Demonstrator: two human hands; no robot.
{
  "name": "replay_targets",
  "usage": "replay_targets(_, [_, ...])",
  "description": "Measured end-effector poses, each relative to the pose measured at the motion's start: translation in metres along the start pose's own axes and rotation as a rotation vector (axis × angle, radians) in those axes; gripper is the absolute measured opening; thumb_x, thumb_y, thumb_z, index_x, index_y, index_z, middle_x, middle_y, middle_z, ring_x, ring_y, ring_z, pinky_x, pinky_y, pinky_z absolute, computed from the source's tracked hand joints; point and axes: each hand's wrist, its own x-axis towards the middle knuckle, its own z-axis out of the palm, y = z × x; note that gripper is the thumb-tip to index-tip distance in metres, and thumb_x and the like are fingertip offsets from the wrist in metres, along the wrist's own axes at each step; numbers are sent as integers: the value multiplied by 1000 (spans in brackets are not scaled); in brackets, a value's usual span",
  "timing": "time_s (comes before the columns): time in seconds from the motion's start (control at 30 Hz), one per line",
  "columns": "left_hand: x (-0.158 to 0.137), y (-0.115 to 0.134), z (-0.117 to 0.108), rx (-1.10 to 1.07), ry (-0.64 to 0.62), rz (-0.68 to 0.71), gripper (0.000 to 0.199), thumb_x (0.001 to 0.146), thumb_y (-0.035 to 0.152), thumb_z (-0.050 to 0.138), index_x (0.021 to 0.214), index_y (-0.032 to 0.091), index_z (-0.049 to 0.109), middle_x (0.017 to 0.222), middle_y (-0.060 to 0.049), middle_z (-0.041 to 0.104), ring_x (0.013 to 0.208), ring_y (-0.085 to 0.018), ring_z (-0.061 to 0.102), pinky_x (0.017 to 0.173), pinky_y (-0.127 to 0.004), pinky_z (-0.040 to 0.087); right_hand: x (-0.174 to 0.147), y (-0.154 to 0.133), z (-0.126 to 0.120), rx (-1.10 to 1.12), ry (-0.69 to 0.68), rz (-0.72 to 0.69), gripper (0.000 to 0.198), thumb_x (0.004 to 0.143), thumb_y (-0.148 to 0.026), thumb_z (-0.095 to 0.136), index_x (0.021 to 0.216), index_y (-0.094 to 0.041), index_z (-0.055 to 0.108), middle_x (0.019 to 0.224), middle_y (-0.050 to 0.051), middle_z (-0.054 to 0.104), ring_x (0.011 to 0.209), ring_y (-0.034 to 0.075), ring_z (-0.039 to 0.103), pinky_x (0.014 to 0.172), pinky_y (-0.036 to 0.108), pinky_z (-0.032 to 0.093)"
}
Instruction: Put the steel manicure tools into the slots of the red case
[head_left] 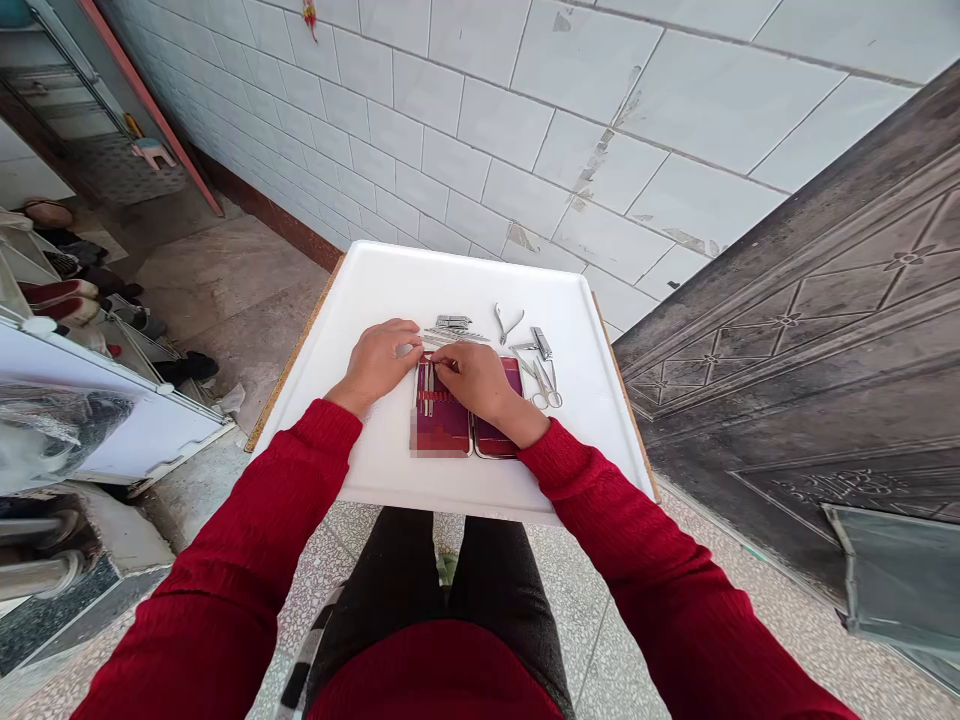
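Observation:
A dark red manicure case (444, 421) lies unfolded on a white tabletop, with several slim metal tools (427, 390) standing in loops on its left half. My right hand (480, 378) reaches over the case, thumb and fingers pinched together at its top edge; what they hold is too small to make out. At the upper left corner rests my left hand (381, 362), its thumb apart from the bent fingers and close to the edge. Beyond the hands lie nail clippers (453, 322), cuticle nippers (507, 322) and several thin tools. Scissors (546, 392) sit to the right, beside another clipper (541, 343).
The white tabletop (322, 330) has a raised rim and stands near a tiled wall (450, 120). A dark patterned metal door (810, 300) is on the right. Shoes (64, 300) fill a rack at the left.

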Motion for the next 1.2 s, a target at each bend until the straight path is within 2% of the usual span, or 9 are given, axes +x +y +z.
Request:
replay_targets(0.2, [0, -1, 1, 10, 7, 1, 21, 92, 28, 57, 84, 23, 76, 120, -4, 76, 112, -25, 70, 105, -42, 53, 11, 11, -19, -41, 58, 75, 26, 93, -16, 56, 106, -19, 79, 102, 5, 79, 93, 21, 68, 81, 30, 46])
replay_targets(0.4, [0, 0, 1, 4, 12, 3, 22, 92, 28, 57, 83, 24, 76, 118, -4, 76, 109, -25, 71, 103, -42, 54, 32, 8, -40, -318, -72, 106, 26, 93, -16, 54, 98, -19, 79, 102, 7, 79, 93, 23, 68, 74, 31, 42])
replay_targets(0.57, [0, -2, 3, 5, 22, 13, 22, 92, 28, 56, 83, 23, 76, 118, -4, 77, 110, -25, 71, 103, -42, 54, 51, -2, -35, -457, -174, 46, 26, 95, -16, 54, 101, -18, 80, 107, 12, 79, 97, 26, 69, 77, 32, 45])
replay_targets(0.8, [-1, -2, 4, 2, 37, 22, 22, 92, 28, 56, 84, 23, 76, 117, -3, 77, 107, -24, 71, 102, -41, 55, 65, -7, -27, -612, -245, 16, 29, 96, -14, 53, 110, -16, 78, 112, 16, 78, 106, 31, 72, 82, 34, 50])
replay_targets(1.0, [-1, -2, 4, -6, 36, 23, 22, 92, 28, 57, 83, 23, 76, 116, -3, 77, 106, -24, 71, 102, -42, 56, 72, -12, -30, -665, -310, -20, 33, 96, -10, 51, 117, -13, 76, 114, 21, 76, 108, 32, 72, 83, 34, 52])
replay_targets(1.2, [-2, -3, 4, -7, 31, 2, 20, 92, 28, 59, 85, 23, 77, 119, -4, 77, 111, -25, 70, 107, -42, 53, 73, -14, -34, -636, -350, -27, 28, 96, -15, 53, 113, -13, 76, 114, 19, 76, 109, 33, 72, 81, 34, 52])
